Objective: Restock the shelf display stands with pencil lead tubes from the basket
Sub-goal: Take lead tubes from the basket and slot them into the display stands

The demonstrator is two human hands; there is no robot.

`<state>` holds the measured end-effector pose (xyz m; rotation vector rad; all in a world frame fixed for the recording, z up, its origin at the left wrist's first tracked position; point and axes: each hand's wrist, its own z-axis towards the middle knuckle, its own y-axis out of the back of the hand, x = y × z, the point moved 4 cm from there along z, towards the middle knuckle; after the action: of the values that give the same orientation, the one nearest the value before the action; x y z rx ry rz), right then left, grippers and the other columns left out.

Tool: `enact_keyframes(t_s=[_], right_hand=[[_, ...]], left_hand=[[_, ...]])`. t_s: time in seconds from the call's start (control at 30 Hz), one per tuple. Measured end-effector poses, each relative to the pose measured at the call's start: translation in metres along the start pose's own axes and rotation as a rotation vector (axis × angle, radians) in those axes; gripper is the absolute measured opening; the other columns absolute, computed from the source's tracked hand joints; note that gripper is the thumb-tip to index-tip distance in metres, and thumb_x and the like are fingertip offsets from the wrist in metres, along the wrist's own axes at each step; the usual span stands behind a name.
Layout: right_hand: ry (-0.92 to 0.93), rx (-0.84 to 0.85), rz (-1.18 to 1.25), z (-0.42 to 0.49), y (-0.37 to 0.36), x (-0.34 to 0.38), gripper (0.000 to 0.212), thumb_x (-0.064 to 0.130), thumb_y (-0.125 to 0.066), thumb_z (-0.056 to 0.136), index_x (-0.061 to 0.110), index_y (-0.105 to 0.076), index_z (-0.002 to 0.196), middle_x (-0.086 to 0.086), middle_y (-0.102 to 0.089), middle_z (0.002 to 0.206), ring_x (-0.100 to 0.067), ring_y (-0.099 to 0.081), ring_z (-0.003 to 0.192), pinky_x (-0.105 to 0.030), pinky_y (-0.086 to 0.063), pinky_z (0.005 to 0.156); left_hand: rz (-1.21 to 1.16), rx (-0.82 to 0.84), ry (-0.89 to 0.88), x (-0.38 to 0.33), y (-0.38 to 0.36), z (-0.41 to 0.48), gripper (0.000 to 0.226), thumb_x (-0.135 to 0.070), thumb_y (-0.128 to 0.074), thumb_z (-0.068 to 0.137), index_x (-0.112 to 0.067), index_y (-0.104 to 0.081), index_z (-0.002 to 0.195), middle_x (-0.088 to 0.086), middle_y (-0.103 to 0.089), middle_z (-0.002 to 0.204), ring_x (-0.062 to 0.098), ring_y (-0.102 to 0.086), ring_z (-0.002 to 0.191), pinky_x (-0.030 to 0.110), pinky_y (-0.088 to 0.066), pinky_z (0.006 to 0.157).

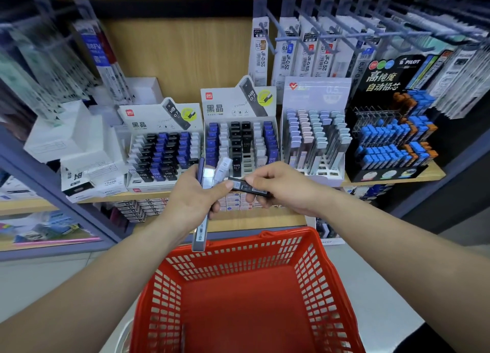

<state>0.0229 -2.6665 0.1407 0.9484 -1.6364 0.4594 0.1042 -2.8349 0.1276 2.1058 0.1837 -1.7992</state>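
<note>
Black and slim, one pencil lead tube [248,188] lies nearly level in the right hand [281,185], pinched between thumb and curled fingertips above the far rim of the red basket [265,236]. Its left end touches the thumb of the left hand [191,196], which is just beside the right, also above that far rim. The left hand's fingers are curled round a bundle of tubes [209,176] held upright: a dark blue one, a clear grey one and a white one. The lower end of the grey one reaches down almost to the basket's rim.

Beyond the basket, a wooden shelf [392,179] carries four display stands side by side. Straight beyond the basket is a grey stand [225,106] with rows of blue, white and black tubes and some open slots in its front rows. Beyond and left of the basket is a similar grey stand [148,122], marked HB 0.7. Beyond and right of the basket are a pale stand [315,92] of pastel-capped tubes and a black Pilot stand [381,79] with blue and orange tubes. White boxes [74,138] sit far left of the basket, and refill packs [289,50] hang high beyond it.
</note>
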Motion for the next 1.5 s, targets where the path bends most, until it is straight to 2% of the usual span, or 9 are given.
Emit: enact_keyframes(t_s=[0.17,0.37,0.5,0.6,0.73,0.9,1.03,1.2,1.5], right_hand=[[0.026,-0.029,0.097,0.007,-0.010,0.001,0.014,0.009,-0.061,0.099,0.013,-0.072,0.107,-0.004,-0.068,0.082,-0.010,-0.061,0.066,-0.024,-0.051,0.064],[0.097,-0.014,0.050,0.011,-0.030,0.006,0.028,0.004,-0.073,0.088,0.027,-0.068,0.102,0.006,-0.064,0.063,-0.014,-0.065,0.061,-0.025,-0.053,0.059],[0.093,-0.088,0.055,0.015,-0.039,0.006,0.010,0.011,-0.071,0.093,0.021,-0.068,0.094,0.007,-0.065,0.068,-0.011,-0.064,0.065,-0.030,-0.055,0.063],[0.081,-0.146,-0.028,0.018,-0.040,0.007,0.011,0.012,-0.070,0.093,0.016,-0.061,0.096,0.007,-0.065,0.071,-0.006,-0.061,0.063,-0.030,-0.055,0.067],[0.131,-0.181,-0.114,0.022,-0.041,0.019,0.027,0.009,-0.071,0.092,0.023,-0.059,0.111,0.003,-0.062,0.079,-0.014,-0.065,0.064,-0.026,-0.058,0.065],[0.229,-0.398,-0.237,0.061,-0.044,0.045,0.014,0.011,-0.074,0.089,0.020,-0.065,0.094,0.000,-0.063,0.088,-0.020,-0.069,0.070,-0.036,-0.061,0.074],[0.340,-0.470,-0.464,0.096,-0.057,0.061,0.018,0.017,-0.079,0.083,0.028,-0.065,0.080,0.016,-0.065,0.075,0.009,-0.059,0.067,-0.005,-0.042,0.066],[0.336,-0.459,-0.638,0.125,-0.076,0.055,0.017,0.021,-0.077,0.085,0.032,-0.064,0.086,0.021,-0.062,0.077,-0.003,-0.063,0.077,-0.031,-0.055,0.078],[0.343,-0.490,-0.763,0.131,-0.085,0.041,0.009,0.026,-0.076,0.087,0.029,-0.069,0.092,0.013,-0.071,0.085,-0.017,-0.066,0.093,-0.044,-0.052,0.090]], left_hand=[[-0.014,-0.023,0.035,0.002,0.014,-0.005,0.032,-0.021,-0.079,0.088,-0.004,-0.058,0.106,0.005,-0.059,0.057,0.012,-0.049,0.042,0.026,-0.043,0.041],[-0.023,-0.012,0.067,0.004,0.029,-0.011,0.030,-0.016,-0.077,0.090,-0.004,-0.058,0.110,0.008,-0.062,0.058,0.012,-0.049,0.040,0.024,-0.042,0.039],[-0.026,-0.008,0.086,0.007,0.043,-0.013,0.029,-0.018,-0.076,0.091,-0.004,-0.060,0.109,0.004,-0.073,0.069,0.011,-0.052,0.042,0.024,-0.043,0.040],[-0.017,-0.015,0.095,0.009,0.059,-0.014,0.025,-0.019,-0.076,0.091,-0.006,-0.060,0.107,0.006,-0.077,0.080,0.011,-0.055,0.044,0.025,-0.045,0.041],[0.002,-0.037,0.117,0.013,0.085,-0.015,0.023,-0.019,-0.075,0.092,-0.010,-0.061,0.107,0.004,-0.077,0.079,0.011,-0.057,0.046,0.024,-0.047,0.043],[0.000,-0.088,0.146,0.018,0.113,-0.020,0.024,-0.020,-0.075,0.092,-0.006,-0.063,0.107,0.002,-0.076,0.075,0.010,-0.056,0.045,0.022,-0.046,0.042],[-0.026,-0.090,0.149,0.021,0.126,-0.026,0.024,-0.020,-0.075,0.092,-0.007,-0.062,0.107,0.005,-0.077,0.078,0.011,-0.055,0.045,0.023,-0.045,0.042],[-0.020,-0.098,0.151,0.025,0.140,-0.029,0.027,-0.020,-0.076,0.092,-0.003,-0.061,0.107,0.008,-0.077,0.081,0.013,-0.055,0.046,0.024,-0.045,0.044],[-0.014,-0.110,0.149,0.021,0.144,-0.032,0.028,-0.019,-0.076,0.091,0.000,-0.062,0.107,0.015,-0.076,0.085,0.013,-0.057,0.047,0.022,-0.046,0.044]])
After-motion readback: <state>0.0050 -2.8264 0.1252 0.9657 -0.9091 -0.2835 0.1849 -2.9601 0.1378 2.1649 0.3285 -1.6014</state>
